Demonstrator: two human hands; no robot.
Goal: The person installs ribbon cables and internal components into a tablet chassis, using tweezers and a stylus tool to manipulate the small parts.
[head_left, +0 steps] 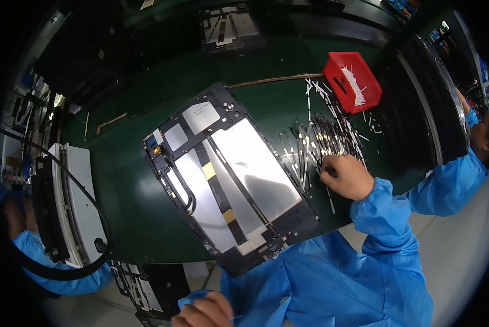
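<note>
A flat tablet-like device housing (266,174) with silver metal plates, a black ribbon and yellow patches lies tilted on the green table, its inner side up. To its right is a loose heap of thin black cables with white tags (331,133). My right hand (348,177) is at the near edge of this heap, fingers curled together; what they grip is hidden. At the lower edge of the view, below the housing, my left hand (206,312) has its fingers curled in. It is slightly blurred, and whatever it may hold cannot be seen.
A red bin (353,82) with thin white strips stands beyond the cable heap. Another opened housing (231,27) lies at the far side. Black panels (419,103) are at the right, white-edged panels (75,201) at the left. A black hose (100,218) curves there. Other people in blue sit on both sides.
</note>
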